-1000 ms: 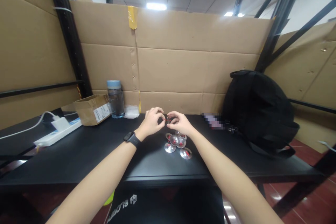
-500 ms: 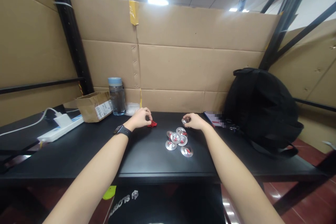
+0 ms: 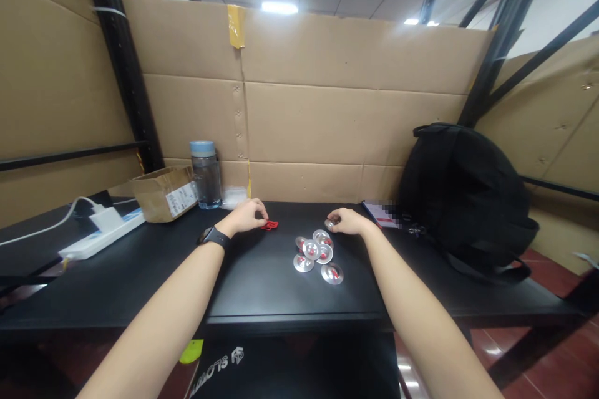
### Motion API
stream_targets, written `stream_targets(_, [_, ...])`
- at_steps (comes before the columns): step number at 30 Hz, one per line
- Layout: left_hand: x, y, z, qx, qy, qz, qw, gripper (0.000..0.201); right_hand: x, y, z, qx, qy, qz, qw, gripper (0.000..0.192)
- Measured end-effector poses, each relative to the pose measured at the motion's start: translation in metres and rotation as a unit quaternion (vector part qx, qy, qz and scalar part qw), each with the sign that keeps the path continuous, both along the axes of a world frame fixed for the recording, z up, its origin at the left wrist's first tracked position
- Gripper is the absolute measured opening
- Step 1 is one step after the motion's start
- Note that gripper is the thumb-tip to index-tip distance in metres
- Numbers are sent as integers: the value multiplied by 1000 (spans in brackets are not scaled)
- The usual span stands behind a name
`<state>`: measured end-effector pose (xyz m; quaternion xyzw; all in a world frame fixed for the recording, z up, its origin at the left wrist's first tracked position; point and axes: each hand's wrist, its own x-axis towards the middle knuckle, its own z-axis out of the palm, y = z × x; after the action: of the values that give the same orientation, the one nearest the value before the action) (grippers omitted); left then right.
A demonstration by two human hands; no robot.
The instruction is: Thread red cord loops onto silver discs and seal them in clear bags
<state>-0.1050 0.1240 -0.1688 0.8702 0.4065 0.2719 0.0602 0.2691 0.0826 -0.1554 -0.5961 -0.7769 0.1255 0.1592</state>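
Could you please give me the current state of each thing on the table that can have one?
Left hand: curled, fingers at the small red piece on the table.
Right hand: fingers pinching one silver disc.
Other silver discs: loose cluster, lying flat.
Water bottle: upright, capped.
Cardboard box: flaps open.
Black backpack: slumped against the cardboard wall.
Power strip: charger plugged in.

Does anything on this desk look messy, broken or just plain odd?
Nothing looks broken or spilled. The silver discs lie in a loose, overlapping cluster rather than a neat stack, and the cardboard box sits open with its flap askew. The left hand rests by small red pieces.
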Motion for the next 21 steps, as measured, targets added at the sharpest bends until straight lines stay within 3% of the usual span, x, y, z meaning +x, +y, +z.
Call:
stream_targets(3, [-1, -1, 1, -4, 3, 2, 1000, 14, -2, -5, 5, 13, 0, 12, 1000, 44])
stream_targets(8, [1, -1, 2, -3, 2, 3, 1000, 18, -7, -17, 19, 4, -7, 95, 995, 20])
stream_targets(10, [3, -3, 3, 1, -1, 6, 1000, 19, -10, -21, 22, -10, -26, 110, 994, 19])
stream_targets(15, [8, -9, 8, 14, -6, 6, 1000, 21, -19, -21, 16, -10, -45, 79, 996, 19])
stream_targets(21, [24, -23, 16, 40, -9, -19, 999, 17, -25, -9, 5, 59, 45, 115, 991, 10])
